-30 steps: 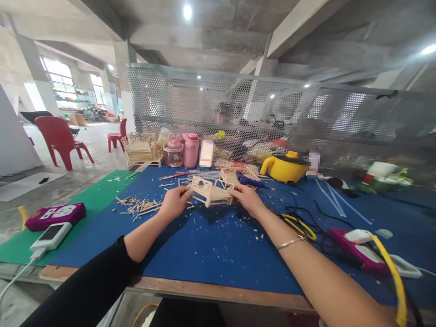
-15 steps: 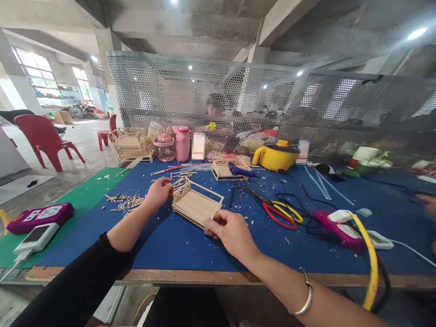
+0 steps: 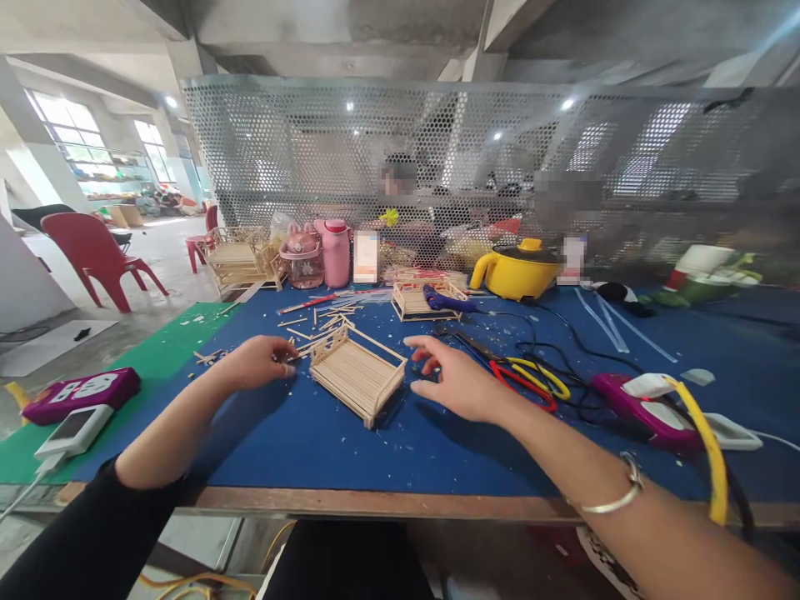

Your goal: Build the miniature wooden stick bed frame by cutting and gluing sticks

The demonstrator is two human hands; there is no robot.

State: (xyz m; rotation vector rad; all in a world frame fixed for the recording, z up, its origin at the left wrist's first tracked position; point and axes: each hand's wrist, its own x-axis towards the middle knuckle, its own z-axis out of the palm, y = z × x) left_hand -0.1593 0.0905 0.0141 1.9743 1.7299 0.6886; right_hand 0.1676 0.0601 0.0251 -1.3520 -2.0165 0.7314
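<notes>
A miniature bed-like frame of thin wooden sticks (image 3: 356, 375) stands on the blue mat, its raised, latticed end toward the left. Just left of it is my left hand (image 3: 259, 363), fingers loosely curled with a gap at the thumb, not touching the frame. My right hand (image 3: 459, 379) hovers at the right side, fingers spread and holding nothing. Behind the frame lie loose sticks (image 3: 337, 317). Farther back, a blue glue gun (image 3: 447, 300) rests on a second stick frame (image 3: 406, 302).
Scissors with red and yellow handles (image 3: 531, 379) lie among black cables at right, near a purple power strip (image 3: 650, 412). A yellow pot (image 3: 522, 271), pink bottle (image 3: 336, 257) and phone (image 3: 366, 258) line the perforated screen (image 3: 300, 167). Another purple strip (image 3: 81, 394) sits left.
Both hands have let go of the stick frame and drawn apart, the left hand to the left, the right hand to the right. The frame now rests on the mat.
</notes>
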